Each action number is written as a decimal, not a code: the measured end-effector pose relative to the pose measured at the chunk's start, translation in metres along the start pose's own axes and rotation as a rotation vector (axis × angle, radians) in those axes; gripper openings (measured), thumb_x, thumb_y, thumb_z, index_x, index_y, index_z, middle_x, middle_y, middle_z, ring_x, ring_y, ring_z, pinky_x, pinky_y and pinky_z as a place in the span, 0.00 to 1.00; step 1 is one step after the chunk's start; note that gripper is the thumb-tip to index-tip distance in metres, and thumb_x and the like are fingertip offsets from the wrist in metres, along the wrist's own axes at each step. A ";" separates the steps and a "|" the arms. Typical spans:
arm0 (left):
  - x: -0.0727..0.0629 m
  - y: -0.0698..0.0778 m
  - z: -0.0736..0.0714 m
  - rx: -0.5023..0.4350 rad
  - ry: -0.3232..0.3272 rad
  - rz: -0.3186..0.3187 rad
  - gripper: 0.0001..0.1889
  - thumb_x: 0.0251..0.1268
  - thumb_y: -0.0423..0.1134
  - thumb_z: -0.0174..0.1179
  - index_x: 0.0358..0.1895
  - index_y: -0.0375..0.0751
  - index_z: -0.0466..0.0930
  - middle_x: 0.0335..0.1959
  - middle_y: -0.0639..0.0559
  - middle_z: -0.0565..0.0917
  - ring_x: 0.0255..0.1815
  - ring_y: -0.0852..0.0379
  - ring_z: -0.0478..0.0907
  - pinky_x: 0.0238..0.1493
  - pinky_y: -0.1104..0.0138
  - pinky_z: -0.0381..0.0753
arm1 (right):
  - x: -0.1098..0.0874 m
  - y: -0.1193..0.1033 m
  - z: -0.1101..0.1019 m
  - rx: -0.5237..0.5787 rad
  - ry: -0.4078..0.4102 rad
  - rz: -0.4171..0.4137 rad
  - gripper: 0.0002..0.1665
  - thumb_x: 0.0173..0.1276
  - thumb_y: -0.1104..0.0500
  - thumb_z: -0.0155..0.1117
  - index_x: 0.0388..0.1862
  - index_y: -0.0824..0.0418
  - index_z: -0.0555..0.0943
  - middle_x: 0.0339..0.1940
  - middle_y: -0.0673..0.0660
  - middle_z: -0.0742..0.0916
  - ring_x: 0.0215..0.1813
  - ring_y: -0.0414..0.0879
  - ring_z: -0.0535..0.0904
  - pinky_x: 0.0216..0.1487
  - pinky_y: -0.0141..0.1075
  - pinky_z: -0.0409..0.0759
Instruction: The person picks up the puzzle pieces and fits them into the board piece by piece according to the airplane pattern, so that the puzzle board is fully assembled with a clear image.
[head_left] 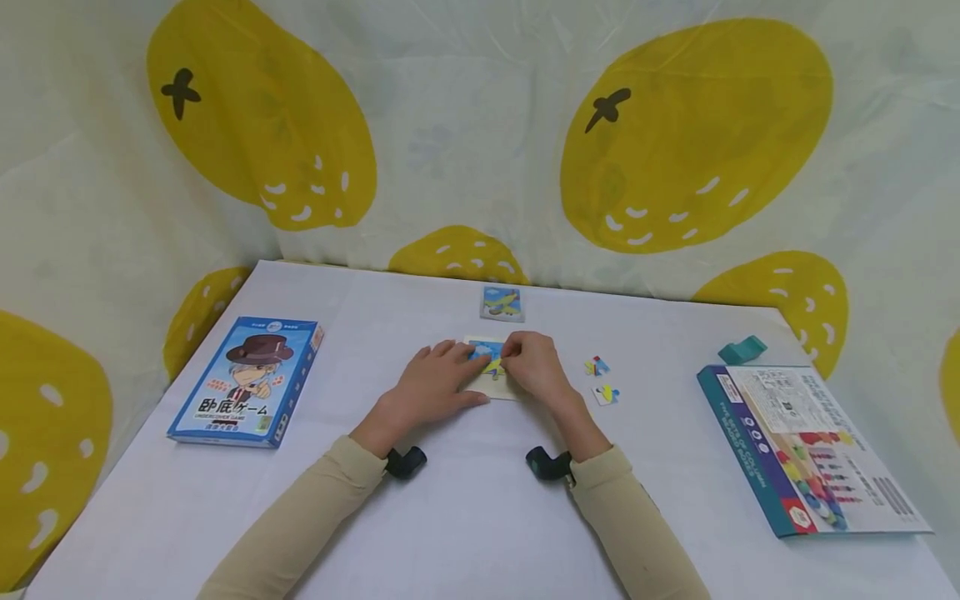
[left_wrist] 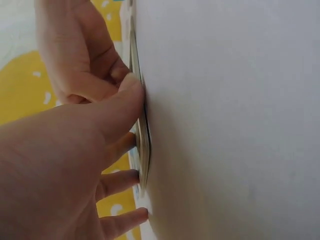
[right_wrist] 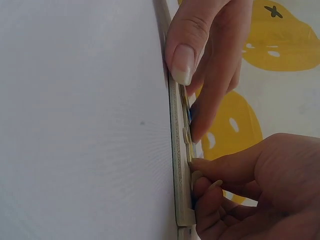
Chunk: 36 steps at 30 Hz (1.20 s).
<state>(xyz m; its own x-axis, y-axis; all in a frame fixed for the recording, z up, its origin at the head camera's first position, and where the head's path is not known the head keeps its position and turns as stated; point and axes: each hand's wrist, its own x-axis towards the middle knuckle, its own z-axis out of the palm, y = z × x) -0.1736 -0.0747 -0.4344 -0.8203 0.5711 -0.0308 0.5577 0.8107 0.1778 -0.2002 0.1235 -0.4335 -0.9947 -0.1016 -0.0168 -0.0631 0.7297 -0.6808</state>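
Note:
A small jigsaw puzzle board (head_left: 497, 388) with a pale frame and a blue-and-yellow picture lies between both hands. My left hand (head_left: 438, 379) rests over its left side with fingers spread; the thumb (left_wrist: 131, 92) touches the near edge. Fingers curled, my right hand (head_left: 536, 365) is at the board's right part and pinches a puzzle piece there, mostly hidden behind the fingertips. In the right wrist view, the right hand (right_wrist: 235, 185) is low against the board's edge (right_wrist: 176, 150). To the right lie two loose puzzle pieces, one red and blue (head_left: 597, 365), one white and yellow (head_left: 606, 394).
Behind the board lies a square picture tile (head_left: 502, 304) with a yellow airplane. A blue game box (head_left: 243, 383) stands at left. At right lie a large flat toy box (head_left: 813, 450) and a teal object (head_left: 743, 350). A patterned curtain (head_left: 465, 150) hangs behind the white table (head_left: 472, 533).

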 end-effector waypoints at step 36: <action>-0.003 0.006 -0.004 -0.129 -0.066 0.016 0.35 0.74 0.57 0.53 0.78 0.48 0.58 0.81 0.53 0.58 0.83 0.44 0.48 0.74 0.34 0.55 | -0.011 0.070 -0.082 -0.047 0.002 0.118 0.13 0.68 0.61 0.61 0.50 0.62 0.82 0.43 0.60 0.84 0.44 0.53 0.76 0.42 0.37 0.76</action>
<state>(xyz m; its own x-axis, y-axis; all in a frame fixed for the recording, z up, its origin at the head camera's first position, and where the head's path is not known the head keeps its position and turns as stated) -0.1683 -0.0721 -0.4294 -0.7992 0.5942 -0.0912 0.5460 0.7809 0.3033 -0.2003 0.2315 -0.4212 -0.9956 -0.0123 -0.0932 0.0504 0.7672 -0.6394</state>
